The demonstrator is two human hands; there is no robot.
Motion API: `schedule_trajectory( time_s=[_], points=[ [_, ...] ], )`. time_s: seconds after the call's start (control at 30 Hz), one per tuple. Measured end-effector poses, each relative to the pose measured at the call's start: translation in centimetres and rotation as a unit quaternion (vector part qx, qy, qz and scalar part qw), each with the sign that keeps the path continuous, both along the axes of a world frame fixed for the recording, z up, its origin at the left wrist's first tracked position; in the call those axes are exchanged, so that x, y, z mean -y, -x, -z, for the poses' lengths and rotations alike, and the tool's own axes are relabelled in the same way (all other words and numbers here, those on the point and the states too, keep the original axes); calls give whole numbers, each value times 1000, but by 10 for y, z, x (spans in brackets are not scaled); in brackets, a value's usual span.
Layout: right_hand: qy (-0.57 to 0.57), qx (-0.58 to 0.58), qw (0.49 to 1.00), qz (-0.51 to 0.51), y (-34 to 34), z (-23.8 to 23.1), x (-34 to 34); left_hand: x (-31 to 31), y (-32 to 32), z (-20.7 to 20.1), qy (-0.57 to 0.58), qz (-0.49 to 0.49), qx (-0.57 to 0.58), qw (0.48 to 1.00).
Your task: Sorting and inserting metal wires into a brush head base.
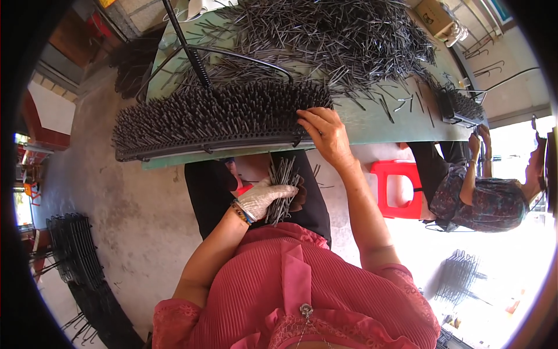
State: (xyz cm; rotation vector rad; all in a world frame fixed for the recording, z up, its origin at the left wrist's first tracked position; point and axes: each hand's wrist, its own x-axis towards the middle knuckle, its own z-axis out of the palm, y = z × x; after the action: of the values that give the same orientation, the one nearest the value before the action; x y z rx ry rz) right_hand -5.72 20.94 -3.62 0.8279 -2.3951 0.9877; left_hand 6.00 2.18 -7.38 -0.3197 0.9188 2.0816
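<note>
My left hand (264, 198), in a whitish work glove, is closed round a bundle of thin grey metal rods (282, 183) above my lap. My bare right hand (326, 131) reaches up to the right end of a long black perforated rack (192, 149). Its fingers are pinched together at the rack's upper right part; what they hold, if anything, is too small to tell. Many short dark rods (215, 113) stand upright in the rack, packed close in rows. The rack sits along the near edge of a green table (372, 125).
A big heap of loose rods (337, 35) covers the table's far side. A black metal frame (195, 61) rises behind my rack. On the right, a co-worker (482, 198) works at a smaller filled rack (459, 107), beside a red stool (400, 212). Black racks (74, 250) lie stacked at lower left.
</note>
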Motion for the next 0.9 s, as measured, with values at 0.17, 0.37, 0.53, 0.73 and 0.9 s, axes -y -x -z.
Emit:
schedule_trajectory(
  time_s=[0.17,0.37,0.53,0.73,0.9],
  points=[
    [14,-3,999,46,-4,1,5,-1,1,2,-28,-14,-12,999],
    [44,0,994,99,-2,6,3,1,4,0,-34,-14,-14,999],
    [29,-28,994,98,-2,2,4,2,1,5,-38,-15,-15,999],
    [46,-23,996,77,0,0,4,1,-1,4,-37,-15,17,999],
    [39,-11,993,113,-2,1,2,2,0,10,-24,-15,-6,1000]
  ],
)
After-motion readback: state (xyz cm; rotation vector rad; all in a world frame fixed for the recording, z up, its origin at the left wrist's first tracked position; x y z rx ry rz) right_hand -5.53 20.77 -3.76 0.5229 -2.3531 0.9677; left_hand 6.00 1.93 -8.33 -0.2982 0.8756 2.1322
